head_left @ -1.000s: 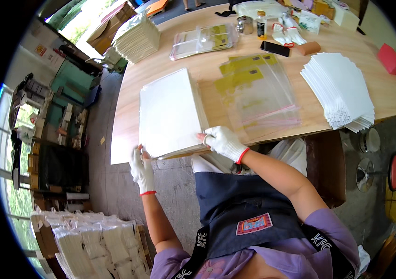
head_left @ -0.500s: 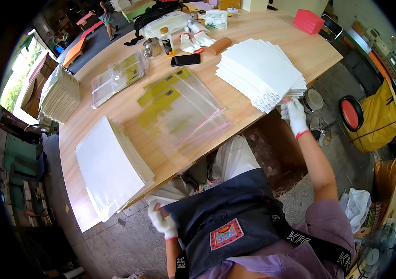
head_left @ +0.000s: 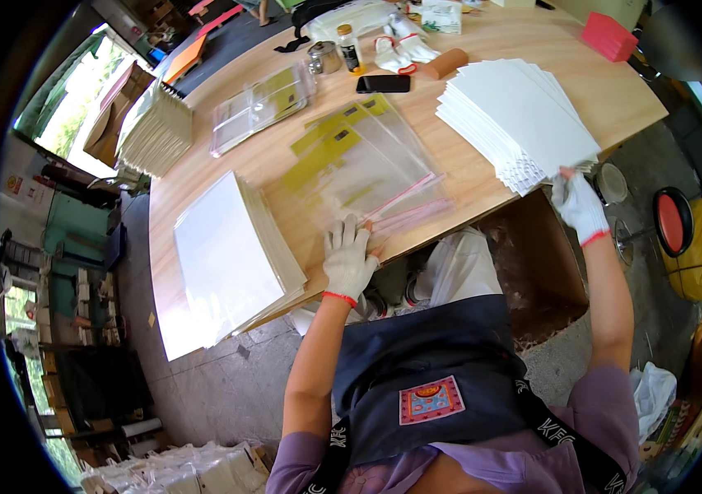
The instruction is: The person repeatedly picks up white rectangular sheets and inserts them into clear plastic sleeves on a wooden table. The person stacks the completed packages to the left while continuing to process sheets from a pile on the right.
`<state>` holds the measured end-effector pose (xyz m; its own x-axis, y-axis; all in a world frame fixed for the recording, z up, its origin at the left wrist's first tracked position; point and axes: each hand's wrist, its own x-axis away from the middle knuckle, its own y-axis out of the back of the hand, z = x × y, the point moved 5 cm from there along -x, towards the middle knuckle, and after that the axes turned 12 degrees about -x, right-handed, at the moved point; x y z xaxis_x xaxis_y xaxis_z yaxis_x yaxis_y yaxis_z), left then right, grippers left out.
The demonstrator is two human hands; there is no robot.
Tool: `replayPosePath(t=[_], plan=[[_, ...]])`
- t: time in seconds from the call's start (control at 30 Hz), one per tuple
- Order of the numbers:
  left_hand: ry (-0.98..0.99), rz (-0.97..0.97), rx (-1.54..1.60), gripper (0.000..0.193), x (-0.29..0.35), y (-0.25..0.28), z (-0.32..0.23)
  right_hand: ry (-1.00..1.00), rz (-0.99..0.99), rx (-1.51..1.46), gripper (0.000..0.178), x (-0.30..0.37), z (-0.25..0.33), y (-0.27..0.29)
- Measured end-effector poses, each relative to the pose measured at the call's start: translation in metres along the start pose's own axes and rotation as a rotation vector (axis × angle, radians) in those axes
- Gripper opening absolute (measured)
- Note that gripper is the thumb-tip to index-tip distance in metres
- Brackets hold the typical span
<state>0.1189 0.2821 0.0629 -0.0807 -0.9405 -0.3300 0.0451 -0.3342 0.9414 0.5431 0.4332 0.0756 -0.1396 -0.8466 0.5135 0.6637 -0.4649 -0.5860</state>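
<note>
My left hand (head_left: 349, 262), in a white glove with bare fingertips, lies with fingers stretched over the table's front edge. Its tips meet the near end of a spread of clear plastic bags (head_left: 371, 160) with pink strips and olive-yellow areas. At the right, my gloved right hand (head_left: 579, 204) pinches the near corner of the top white sheet (head_left: 532, 107) on a fanned stack; how many sheets its fingers take in is hidden. Left of my left hand stands a neat pile of white sheets in glossy clear sleeves (head_left: 231, 255).
Behind the bags lie another bundle of clear bags (head_left: 260, 107), a phone (head_left: 384, 83), a metal pot (head_left: 324, 58), a bottle (head_left: 350, 51) and spare gloves (head_left: 396, 56). A tall paper stack (head_left: 156, 132) stands at far left. An open cardboard box (head_left: 536, 263) sits below the table edge.
My left hand has risen from beside my lap to the bags at the table edge, its fingers spreading. My right hand stays at the sheet stack's corner. The view has shifted left.
</note>
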Motion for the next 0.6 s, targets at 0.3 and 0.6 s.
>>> replayPosePath(t=[0.3,0.6], plan=[[0.148,0.160,0.031,0.018,-0.019,0.003,0.009,0.226,0.199,-0.022,0.012,0.001,0.024,0.039],[0.212,0.207,0.065,0.021,-0.017,-0.009,0.024,-0.157,0.515,0.303,0.054,0.128,-0.057,0.010]])
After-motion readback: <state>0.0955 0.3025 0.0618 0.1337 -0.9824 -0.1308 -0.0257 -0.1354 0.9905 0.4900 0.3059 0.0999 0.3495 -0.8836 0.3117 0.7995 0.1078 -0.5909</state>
